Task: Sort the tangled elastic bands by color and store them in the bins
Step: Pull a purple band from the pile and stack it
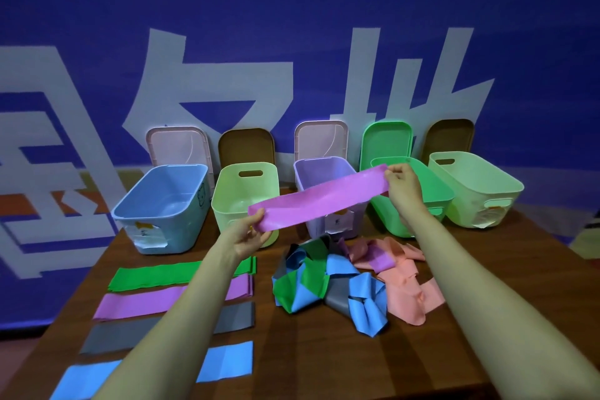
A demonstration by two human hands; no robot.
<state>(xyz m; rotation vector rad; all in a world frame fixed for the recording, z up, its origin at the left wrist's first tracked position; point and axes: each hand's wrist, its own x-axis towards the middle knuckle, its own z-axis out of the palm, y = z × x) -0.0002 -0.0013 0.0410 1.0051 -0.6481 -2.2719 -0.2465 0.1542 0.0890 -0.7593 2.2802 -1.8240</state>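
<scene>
I hold a purple elastic band (pixel 319 198) stretched flat in the air in front of the bins. My left hand (pixel 251 235) grips its lower left end and my right hand (pixel 402 183) pinches its upper right end. Under it on the wooden table (pixel 292 354) lies a tangled pile of bands (pixel 341 282) in blue, green, grey, purple and salmon pink. At the left, flattened bands lie in rows: green (pixel 156 274), purple (pixel 139 304), grey (pixel 123 336) and blue (pixel 227 362). My left forearm crosses these rows.
Five open bins stand along the table's far edge: blue (pixel 162 208), pale green (pixel 237 201), lilac (pixel 321 169), green (pixel 431 201) and pale yellow-green (pixel 480 191). Their lids (pixel 246 146) lean on the blue banner wall behind.
</scene>
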